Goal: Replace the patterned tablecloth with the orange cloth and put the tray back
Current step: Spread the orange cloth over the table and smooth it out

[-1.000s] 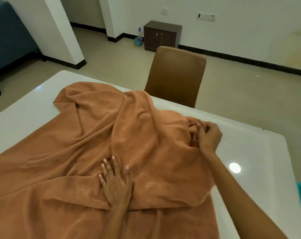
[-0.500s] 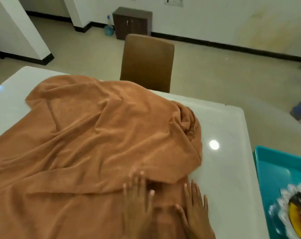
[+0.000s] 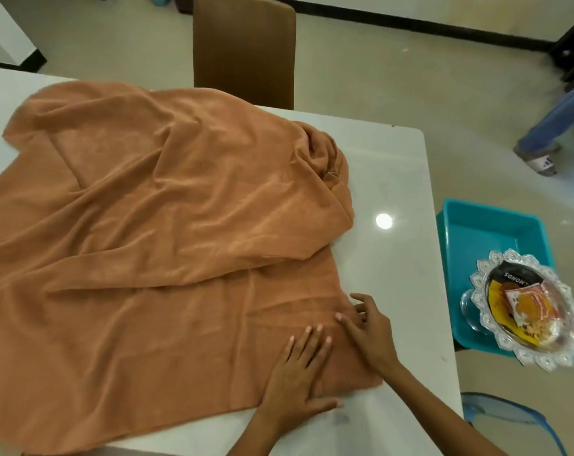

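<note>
The orange cloth (image 3: 154,245) lies rumpled over most of the white table (image 3: 397,179), its far right part folded back on itself in a bunched heap. My left hand (image 3: 295,376) lies flat with straight fingers on the cloth's near right corner. My right hand (image 3: 368,327) rests beside it at the cloth's right edge, fingers spread and touching the fabric. A clear glass tray (image 3: 526,311) with snack packets sits on a teal plastic tub (image 3: 486,238) to the right of the table. No patterned tablecloth is in view.
A brown chair (image 3: 243,51) stands at the table's far side. A person's leg and sandal (image 3: 542,149) are on the floor at the right. A blue chair edge (image 3: 509,419) shows at the lower right.
My right hand let go of the bunched cloth at the far right and came down to the near corner. My left hand slid right alongside it. The view swung right, revealing the tray and tub.
</note>
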`<state>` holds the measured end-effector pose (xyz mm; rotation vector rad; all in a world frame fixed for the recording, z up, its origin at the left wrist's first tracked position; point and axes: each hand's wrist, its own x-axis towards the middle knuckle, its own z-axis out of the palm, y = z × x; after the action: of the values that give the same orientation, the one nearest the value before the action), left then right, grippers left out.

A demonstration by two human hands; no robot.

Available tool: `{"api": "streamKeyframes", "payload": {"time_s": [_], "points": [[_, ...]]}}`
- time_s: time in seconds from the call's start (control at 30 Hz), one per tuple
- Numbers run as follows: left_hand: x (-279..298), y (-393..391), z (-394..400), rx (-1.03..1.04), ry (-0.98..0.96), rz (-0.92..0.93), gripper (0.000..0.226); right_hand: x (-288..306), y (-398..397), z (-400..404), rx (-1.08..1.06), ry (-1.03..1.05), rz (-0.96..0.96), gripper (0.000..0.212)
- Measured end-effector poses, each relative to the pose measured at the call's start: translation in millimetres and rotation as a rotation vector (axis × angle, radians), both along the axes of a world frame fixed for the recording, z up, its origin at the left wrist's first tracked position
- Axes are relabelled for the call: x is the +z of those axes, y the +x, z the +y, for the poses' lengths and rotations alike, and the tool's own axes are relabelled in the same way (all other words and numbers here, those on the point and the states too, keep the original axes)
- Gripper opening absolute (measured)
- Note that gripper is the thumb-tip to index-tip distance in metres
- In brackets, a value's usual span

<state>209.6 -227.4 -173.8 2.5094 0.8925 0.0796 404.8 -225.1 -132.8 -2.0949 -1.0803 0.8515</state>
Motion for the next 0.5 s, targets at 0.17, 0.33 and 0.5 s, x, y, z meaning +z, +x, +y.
{"api": "streamKeyframes", "payload": {"time_s": [0.17,0.33,0.5], "points": [[-3.2,0.9,-4.5,-0.092,0.090,0.089,0.070,17.4,2.6,-2.6,-0.027,-0.047,0.078,0.053],[-3.1,-3.2,0.1,-0.123,0.058,0.081,0.045,29.4,3.9,-13.1,0.021,0.053,0.058,0.052],[2.5,-9.3,-8.9,-0.136,-0.015,0.159,0.072,28.5,6.8,-32.9,0.106,0.046,-0.016,0.042]]}}
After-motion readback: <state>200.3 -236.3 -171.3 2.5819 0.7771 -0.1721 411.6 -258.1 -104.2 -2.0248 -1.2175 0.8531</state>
